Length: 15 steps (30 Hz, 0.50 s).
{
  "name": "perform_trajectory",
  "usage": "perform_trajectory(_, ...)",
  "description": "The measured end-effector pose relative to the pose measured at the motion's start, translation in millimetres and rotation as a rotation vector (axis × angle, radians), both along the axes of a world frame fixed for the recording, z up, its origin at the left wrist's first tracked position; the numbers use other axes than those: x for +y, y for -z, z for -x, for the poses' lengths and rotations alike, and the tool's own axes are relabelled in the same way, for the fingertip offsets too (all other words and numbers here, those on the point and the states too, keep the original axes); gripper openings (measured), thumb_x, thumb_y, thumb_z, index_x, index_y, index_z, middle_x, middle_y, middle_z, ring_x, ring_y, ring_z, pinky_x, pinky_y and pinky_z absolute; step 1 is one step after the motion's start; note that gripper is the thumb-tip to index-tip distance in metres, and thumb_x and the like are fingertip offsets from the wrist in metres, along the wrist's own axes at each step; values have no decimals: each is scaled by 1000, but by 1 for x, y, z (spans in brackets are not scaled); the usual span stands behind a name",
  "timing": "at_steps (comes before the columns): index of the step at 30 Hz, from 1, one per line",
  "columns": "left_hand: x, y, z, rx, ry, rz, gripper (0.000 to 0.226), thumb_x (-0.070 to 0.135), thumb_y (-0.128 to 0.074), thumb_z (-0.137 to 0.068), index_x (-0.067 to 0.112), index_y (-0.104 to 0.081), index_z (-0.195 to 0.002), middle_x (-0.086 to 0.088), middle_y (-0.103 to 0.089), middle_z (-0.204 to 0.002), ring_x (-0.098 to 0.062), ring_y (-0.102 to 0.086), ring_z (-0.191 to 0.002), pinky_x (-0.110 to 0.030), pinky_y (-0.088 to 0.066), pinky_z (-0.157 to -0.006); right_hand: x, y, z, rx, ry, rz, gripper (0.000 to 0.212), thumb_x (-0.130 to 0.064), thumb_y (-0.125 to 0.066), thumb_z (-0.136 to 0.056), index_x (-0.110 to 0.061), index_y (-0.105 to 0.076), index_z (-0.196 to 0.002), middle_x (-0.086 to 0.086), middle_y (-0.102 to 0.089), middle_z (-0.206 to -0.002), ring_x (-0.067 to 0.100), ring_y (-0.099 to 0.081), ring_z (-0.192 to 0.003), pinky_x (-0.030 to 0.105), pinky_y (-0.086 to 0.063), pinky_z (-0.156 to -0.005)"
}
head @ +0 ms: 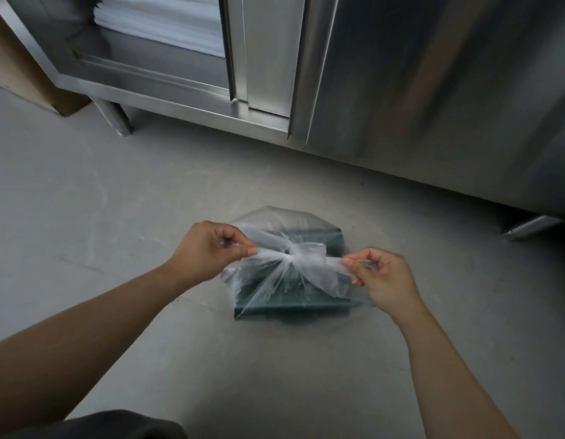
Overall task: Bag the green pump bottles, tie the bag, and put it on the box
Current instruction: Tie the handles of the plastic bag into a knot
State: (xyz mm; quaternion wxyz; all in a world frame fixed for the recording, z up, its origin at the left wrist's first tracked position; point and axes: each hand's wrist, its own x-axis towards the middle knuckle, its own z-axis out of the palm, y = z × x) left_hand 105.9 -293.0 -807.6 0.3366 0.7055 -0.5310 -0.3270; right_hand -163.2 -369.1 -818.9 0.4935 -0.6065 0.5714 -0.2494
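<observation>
Knot-tying step: left hand (211, 248) and right hand (381, 277) each pinch a tail of the clear bag (275, 280) holding green bottles (306, 299) on the floor (84, 201); next, cinch outward, then lift.

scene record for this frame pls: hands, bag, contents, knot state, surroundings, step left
left hand: pinching one twisted end of the bag, pulling left
right hand: pinching the other end, pulling right
bag: clear plastic, resting on the floor
knot: formed at the top, both ends taut
contents: dark green items seen through the plastic; shapes unclear
surroundings: steel cabinet behind, cardboard at far left
step left: bag not yet on any box
</observation>
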Motion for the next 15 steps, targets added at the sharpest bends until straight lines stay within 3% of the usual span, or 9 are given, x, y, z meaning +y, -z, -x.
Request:
perform_trajectory(4,10,24,10,10,63,-86,18,22,-79,-69,38,-72,-70,31,-66,-64,4,-65,-68,-6,-46,-68,6,29,2,15,40,-88,23,-4,-69,-79,-23,-68,-66,1,-67,-64,9,-60,-54,17,-51,-57)
perform_trajectory(6,17,35,11,-11,47,-105,14,24,-78,-71,37,-73,-75,30,-67,-68,6,-64,-74,-6,-46,-70,4,35,4,47,19,-91,21,-8,-72,-76,-26,-69,-67,-5,-70,-69,16,-64,-67,21,-54,-65)
perform_trajectory(9,25,40,8,-36,18,-117,14,32,-77,-72,34,-74,-86,26,-68,-81,9,-61,-83,-4,-43,-73,-3,24,4,123,-81,-74,20,-15,-78,-71,-32,-67,-77,-9,-68,-78,7,-62,-69,13,-48,-59)
perform_trajectory(13,23,37,7,-51,21,-25,11,31,-73,-76,37,-72,-86,26,-67,-86,9,-61,-87,-2,-42,-77,-14,-9,-6,269,-283,-11,33,-27,-82,-66,-32,-67,-94,-12,-65,-99,5,-59,-94,19,-44,-83)
perform_trajectory(15,19,36,6,-83,12,20,14,28,-72,-78,35,-71,-90,22,-67,-91,3,-63,-87,-10,-47,-80,-16,-24,-15,341,-331,96,36,-32,-80,-67,-29,-67,-100,-13,-62,-103,4,-55,-98,11,-38,-82)
